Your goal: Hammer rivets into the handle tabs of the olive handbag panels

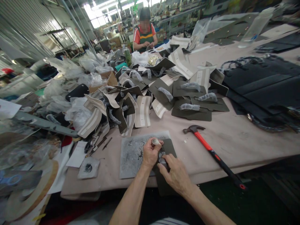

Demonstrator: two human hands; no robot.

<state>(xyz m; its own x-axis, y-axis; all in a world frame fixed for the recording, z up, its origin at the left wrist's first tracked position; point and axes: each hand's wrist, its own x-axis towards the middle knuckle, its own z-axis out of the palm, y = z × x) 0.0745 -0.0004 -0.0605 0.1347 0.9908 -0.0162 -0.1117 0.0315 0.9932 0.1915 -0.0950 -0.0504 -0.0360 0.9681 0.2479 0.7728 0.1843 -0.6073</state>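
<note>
My left hand (150,153) is closed around an upright tool with a pale round end (155,142); its lower part is hidden. Below it lies a dark olive bag panel (170,145) with a plastic-wrapped handle (161,157). The fingers of my right hand (174,172) are bent over this handle, holding the panel. Part of the panel rests on a worn grey board (131,156), and its near end sticks out past the table edge. To the right lies a claw hammer (208,148) with a red and black grip.
Several olive panels with wrapped handles (191,112) are heaped behind the board. Black bags (264,84) lie at the right. Small tools (97,143) and a plastic packet (88,167) are on the left. A co-worker (144,34) is across the table.
</note>
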